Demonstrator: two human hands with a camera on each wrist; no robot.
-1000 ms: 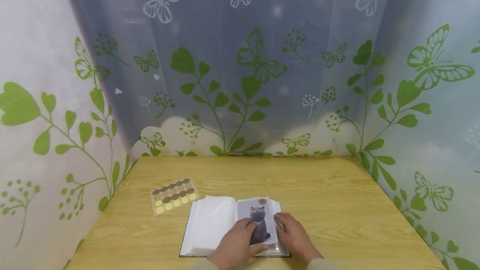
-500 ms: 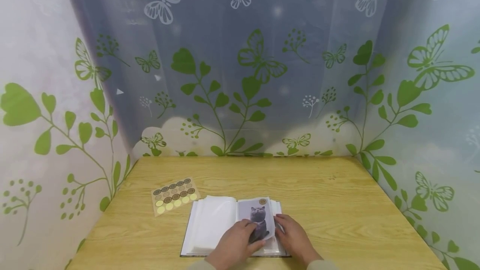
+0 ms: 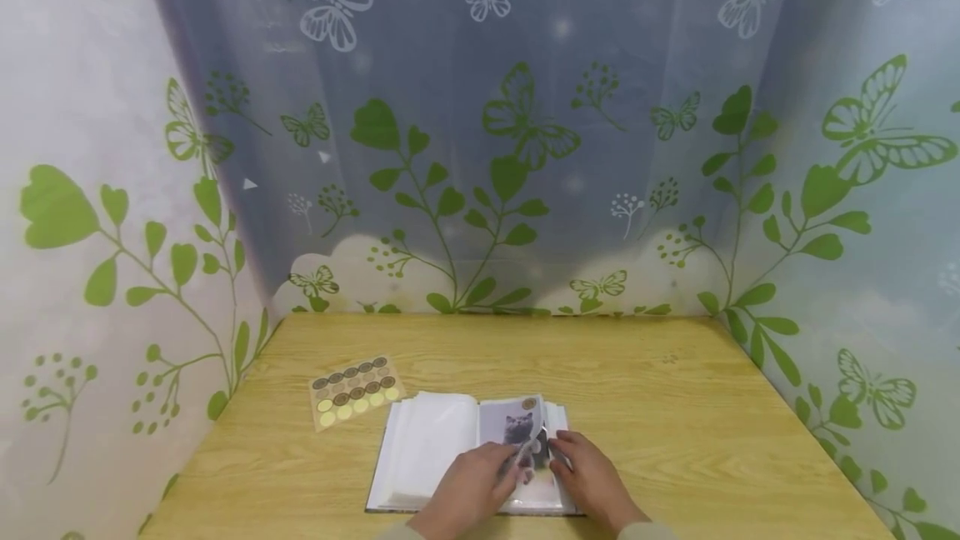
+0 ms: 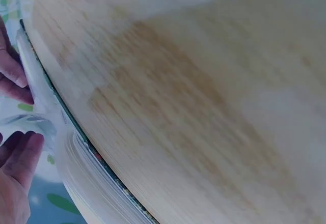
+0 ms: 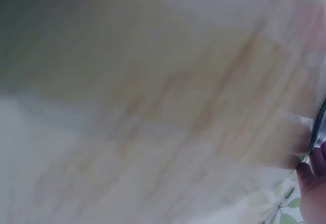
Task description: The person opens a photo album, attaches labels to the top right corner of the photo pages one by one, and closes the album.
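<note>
The wood-grain worktop carries everything, with the album at its six o'clock edge, presumably so that both hands reach it without stretching. The album lies open and flat, which leaves its three o'clock page exposed to the fingers.

The left hand comes in over the album's six o'clock edge, knuckles up and fingertips towards two o'clock; it pinches the cat picture, whose free side bends upward. The right hand sits at the album's four o'clock side, fingers towards ten and thumb below them, touching the edge, probably to steady it; whether it also grips a sheet cannot be told.

The sticker sheet lies at the album's ten o'clock, seemingly kept close yet outside the hands' path. The picture rests over the three o'clock page; a round brown sticker sits at its one o'clock corner, clear of the cat.
</note>
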